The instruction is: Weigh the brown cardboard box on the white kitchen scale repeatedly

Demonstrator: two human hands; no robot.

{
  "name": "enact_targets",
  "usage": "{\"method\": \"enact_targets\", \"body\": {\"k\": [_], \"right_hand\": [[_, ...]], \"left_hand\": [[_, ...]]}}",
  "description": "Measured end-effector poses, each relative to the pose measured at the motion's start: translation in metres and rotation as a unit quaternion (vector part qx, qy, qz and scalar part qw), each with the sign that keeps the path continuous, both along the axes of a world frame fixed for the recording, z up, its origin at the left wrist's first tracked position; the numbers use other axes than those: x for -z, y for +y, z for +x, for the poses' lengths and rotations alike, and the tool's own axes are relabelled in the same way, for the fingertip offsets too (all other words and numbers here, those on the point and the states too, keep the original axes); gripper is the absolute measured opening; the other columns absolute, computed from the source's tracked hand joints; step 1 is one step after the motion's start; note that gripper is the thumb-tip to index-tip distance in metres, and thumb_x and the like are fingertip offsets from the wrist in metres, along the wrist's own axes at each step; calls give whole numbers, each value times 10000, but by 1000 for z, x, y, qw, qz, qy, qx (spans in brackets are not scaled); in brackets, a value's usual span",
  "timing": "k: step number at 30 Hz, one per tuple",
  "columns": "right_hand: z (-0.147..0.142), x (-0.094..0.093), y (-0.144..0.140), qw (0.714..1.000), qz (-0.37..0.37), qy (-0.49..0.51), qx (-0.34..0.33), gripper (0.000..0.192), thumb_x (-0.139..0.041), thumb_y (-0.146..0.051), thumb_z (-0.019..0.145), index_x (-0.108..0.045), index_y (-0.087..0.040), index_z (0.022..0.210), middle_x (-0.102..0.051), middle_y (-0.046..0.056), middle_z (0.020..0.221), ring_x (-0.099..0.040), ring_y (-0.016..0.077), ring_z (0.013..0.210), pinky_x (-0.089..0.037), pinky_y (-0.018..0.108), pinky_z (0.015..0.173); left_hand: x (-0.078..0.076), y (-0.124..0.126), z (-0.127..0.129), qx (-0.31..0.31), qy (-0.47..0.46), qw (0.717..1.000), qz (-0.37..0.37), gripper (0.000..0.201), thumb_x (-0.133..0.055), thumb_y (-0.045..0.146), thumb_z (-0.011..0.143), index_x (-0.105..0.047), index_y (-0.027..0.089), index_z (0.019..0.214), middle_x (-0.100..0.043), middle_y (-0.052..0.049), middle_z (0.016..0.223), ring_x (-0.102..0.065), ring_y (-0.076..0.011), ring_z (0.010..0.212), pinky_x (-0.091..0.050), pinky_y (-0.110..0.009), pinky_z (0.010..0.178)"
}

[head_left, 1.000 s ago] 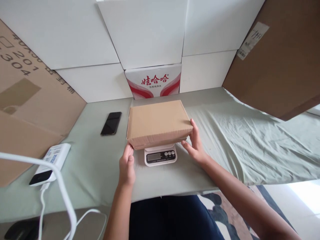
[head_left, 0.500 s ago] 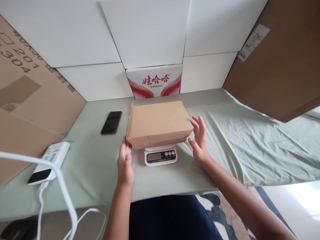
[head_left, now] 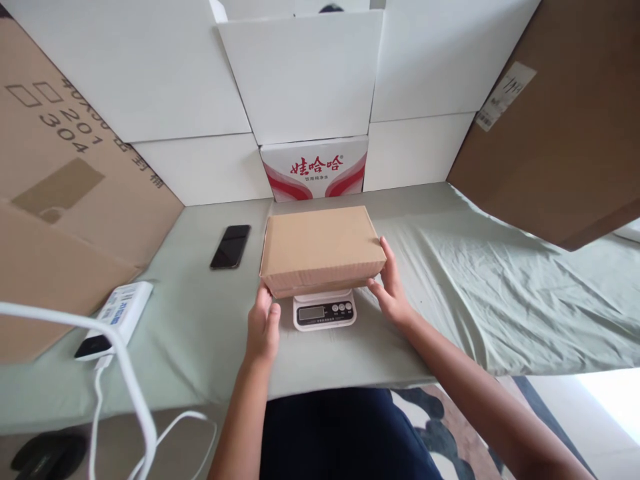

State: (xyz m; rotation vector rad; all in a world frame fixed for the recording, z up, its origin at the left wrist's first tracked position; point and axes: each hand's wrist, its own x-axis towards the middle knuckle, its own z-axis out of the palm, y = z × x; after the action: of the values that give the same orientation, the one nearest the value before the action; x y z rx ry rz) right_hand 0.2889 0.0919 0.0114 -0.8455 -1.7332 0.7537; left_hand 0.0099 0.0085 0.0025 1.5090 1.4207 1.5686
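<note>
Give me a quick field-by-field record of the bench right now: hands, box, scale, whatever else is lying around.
left hand: at the near left corner of the box, fingers against it
right hand: at the near right corner of the box, fingers on its side
cardboard box: closed, lying flat on the scale
scale: white, display facing the person, reading too small to tell
phone: dark, flat on the cloth, left of the box
power bank: white, far left, cable attached
table cloth: pale green, wrinkled on the right

Bright, even daylight, soft shadows, sharp focus, wide-angle bending at the edges, glare lower right
</note>
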Motion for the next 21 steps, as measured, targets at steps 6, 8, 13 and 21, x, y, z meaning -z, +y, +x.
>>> {"method": "enact_targets", "body": {"k": [6,8,13,21], "right_hand": [[-3,-26,6,999,32,31,-3,838,-559,-608,944,-134,-406,1637,-301,46,1696,-401,343,1528,-431,557,1224],[-8,-44,16,998,46,48,1,824,-546,-638,936,-164,-404,1628,-341,47,1673,-451,344,1489,-470,544,1193],[-31,-60,66,995,51,85,-8,807,-501,-639,942,-125,-404,1617,-341,33,1674,-475,313,1462,-484,499,1172],[-54,-1,127,994,-47,96,-15,855,-613,-500,846,-234,-256,1572,-281,60,1686,-281,314,1569,-179,495,1340]], "left_hand": [[-38,22,5,10,-34,997,69,723,-542,636,920,-460,183,1477,-621,-188,1401,-597,-344,1325,-469,-458,1106],[-54,41,1,13,-45,994,102,693,-571,619,914,-473,188,1448,-633,-181,1375,-618,-329,1295,-485,-446,1089],[-62,109,-13,-5,-69,987,147,624,-569,667,903,-525,205,1320,-633,-155,1345,-595,-309,1316,-446,-467,1134],[10,167,-23,-35,-169,985,13,612,-632,741,807,-567,228,1135,-656,-136,1261,-617,-280,1272,-466,-444,1096]]}}
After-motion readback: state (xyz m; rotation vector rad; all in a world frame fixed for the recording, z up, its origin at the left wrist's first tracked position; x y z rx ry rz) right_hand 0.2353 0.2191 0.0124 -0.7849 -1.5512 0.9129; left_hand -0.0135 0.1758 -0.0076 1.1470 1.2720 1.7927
